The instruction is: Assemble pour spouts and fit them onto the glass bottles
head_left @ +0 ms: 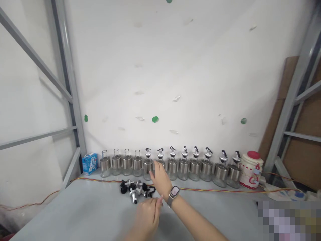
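Observation:
My right hand (162, 179), with a watch (173, 193) on the wrist, reaches to a glass bottle (163, 163) with a steel sleeve and a silver-and-black pour spout. Its fingers are stretched out with the thumb apart, overlapping that bottle; whether they touch it I cannot tell. Nearer to me, my left hand (147, 214) is curled closed above the table, slightly blurred, and its palm is hidden. Just beyond it lies a pile of loose silver-and-black pour spouts (135, 190). Several bottles on the right of the row carry spouts; those at the left, such as one bottle (105, 164), have bare necks.
A blue carton (89, 164) stands at the row's left end, a white canister with a red lid (251, 170) at its right. A red-and-yellow twisted cord (213, 190) runs across the grey table (75, 211). Grey metal posts (72, 83) frame both sides before a white wall.

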Demonstrator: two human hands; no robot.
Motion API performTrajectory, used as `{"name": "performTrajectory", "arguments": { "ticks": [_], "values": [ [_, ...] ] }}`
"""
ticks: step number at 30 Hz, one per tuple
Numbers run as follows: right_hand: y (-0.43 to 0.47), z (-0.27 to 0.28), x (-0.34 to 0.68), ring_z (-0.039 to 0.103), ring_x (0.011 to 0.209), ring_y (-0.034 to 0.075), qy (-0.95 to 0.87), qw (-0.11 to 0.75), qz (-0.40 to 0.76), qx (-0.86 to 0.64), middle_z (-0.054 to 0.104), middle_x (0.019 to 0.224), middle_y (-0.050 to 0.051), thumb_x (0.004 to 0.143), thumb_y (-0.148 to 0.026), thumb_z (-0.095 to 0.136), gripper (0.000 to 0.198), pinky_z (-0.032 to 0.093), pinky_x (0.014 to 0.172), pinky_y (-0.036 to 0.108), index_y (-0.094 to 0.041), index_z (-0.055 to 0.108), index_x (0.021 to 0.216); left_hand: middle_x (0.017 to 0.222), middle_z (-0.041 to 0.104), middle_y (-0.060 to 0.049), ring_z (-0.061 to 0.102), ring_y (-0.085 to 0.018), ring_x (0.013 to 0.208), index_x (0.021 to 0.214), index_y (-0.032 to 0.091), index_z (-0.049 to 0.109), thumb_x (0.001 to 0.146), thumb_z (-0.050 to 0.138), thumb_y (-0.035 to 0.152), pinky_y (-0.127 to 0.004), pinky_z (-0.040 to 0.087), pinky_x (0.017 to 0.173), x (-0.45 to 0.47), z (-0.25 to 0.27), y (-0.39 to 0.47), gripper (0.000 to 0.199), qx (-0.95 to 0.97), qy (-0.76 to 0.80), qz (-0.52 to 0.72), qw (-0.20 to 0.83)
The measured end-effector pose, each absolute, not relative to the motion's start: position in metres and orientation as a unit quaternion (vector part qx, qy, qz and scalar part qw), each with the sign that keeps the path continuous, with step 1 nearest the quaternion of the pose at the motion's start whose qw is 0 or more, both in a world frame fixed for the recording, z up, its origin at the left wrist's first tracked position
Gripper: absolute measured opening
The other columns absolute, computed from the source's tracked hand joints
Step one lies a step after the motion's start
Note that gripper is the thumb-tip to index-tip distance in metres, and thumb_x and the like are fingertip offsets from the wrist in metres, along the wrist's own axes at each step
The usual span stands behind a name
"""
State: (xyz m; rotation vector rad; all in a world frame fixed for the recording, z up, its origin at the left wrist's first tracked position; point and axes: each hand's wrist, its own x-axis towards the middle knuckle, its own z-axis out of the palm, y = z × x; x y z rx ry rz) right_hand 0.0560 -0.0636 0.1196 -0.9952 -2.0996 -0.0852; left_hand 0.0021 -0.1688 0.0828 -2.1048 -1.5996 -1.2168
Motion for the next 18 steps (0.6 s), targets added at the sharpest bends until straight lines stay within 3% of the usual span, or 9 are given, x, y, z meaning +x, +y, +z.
{"name": "performTrajectory", "arguments": {
  "ticks": [2,6,11,18],
  "values": [
    [-0.06,0.122,0.041,0.044,0.108,0.024,-0.808,0.416,0.0,-0.417,0.046,0.117,0.018,0.08,-0.024,0.045,0.047,0.039,0.086,0.031,-0.004,0.034,0.121,0.05,0.06,-0.002,0.057,-0.011,0.047,0.062,0.017,0.057,0.088,0.021,0.022,-0.02,0.043,0.051,0.0,0.081,-0.168,0.045,-0.713,-0.54,-0.429,0.123],
    [-0.046,0.134,0.009,0.049,0.1,0.027,-0.767,0.447,0.044,-0.458,0.049,0.11,0.021,0.079,-0.031,0.047,0.053,0.041,0.079,0.034,-0.002,0.032,0.121,0.052,0.06,-0.003,0.057,-0.012,0.05,0.065,0.017,0.057,0.087,0.021,0.021,-0.021,0.043,0.054,-0.002,0.081,-0.169,0.043,-0.705,-0.542,-0.44,0.127],
    [-0.023,0.147,-0.008,0.047,0.095,0.029,-0.747,0.474,0.05,-0.464,0.051,0.1,0.019,0.076,-0.03,0.052,0.034,0.038,0.079,0.035,-0.011,0.045,0.103,0.051,0.058,-0.002,0.055,-0.011,0.048,0.066,0.017,0.057,0.087,0.023,0.02,-0.021,0.041,0.052,0.0,0.085,-0.173,0.04,-0.709,-0.547,-0.43,0.118],
    [-0.01,0.147,-0.003,0.048,0.092,0.022,-0.736,0.505,0.105,-0.439,0.052,0.095,0.011,0.074,-0.018,0.051,0.02,0.038,0.079,0.036,-0.01,0.047,0.092,0.051,0.058,-0.003,0.055,-0.011,0.049,0.063,0.016,0.056,0.086,0.023,0.02,-0.021,0.041,0.054,0.003,0.086,-0.175,0.041,-0.715,-0.55,-0.422,0.091]
  ]
}}
